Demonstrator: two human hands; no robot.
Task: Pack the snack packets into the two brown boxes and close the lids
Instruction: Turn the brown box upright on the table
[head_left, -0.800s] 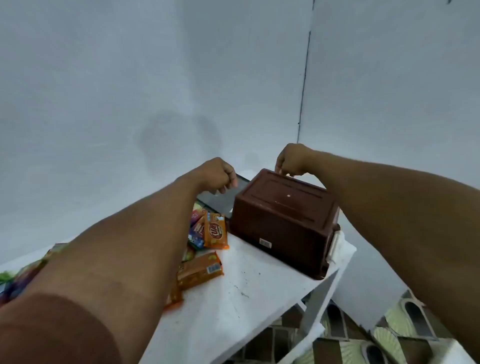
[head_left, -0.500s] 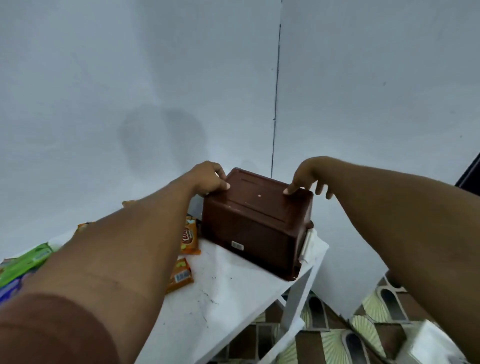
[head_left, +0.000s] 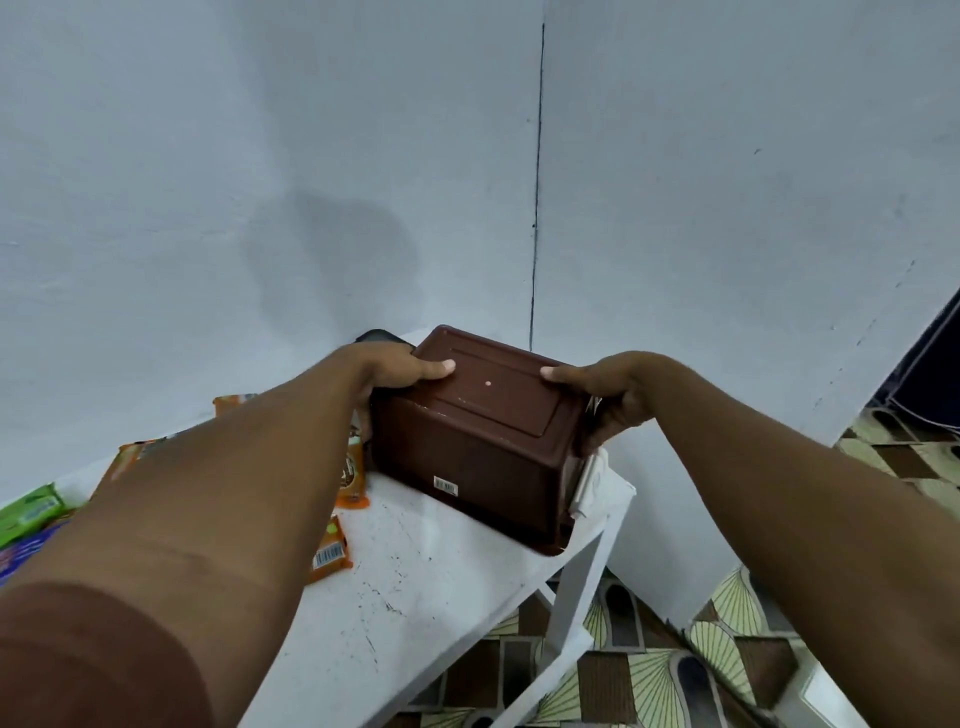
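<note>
A brown plastic box (head_left: 483, 447) stands near the right end of the white table (head_left: 415, 587), its flat panel upward and a barcode sticker on its near side. My left hand (head_left: 400, 371) grips its left end with the thumb on top. My right hand (head_left: 608, 395) grips its right end, thumb on top as well. A white latch (head_left: 589, 483) shows at the box's right side. Orange snack packets (head_left: 332, 551) lie on the table, partly hidden under my left forearm. A green packet (head_left: 31, 512) lies at the far left.
A dark flat object (head_left: 376, 336) peeks out behind my left hand by the wall. The table's right edge is just beyond the box, with patterned floor tiles (head_left: 727, 623) below. Two walls meet in a corner right behind the table.
Both hands shifted from resting on the box's upper edges to clasping its two ends. The view has swung a little to the right and downward.
</note>
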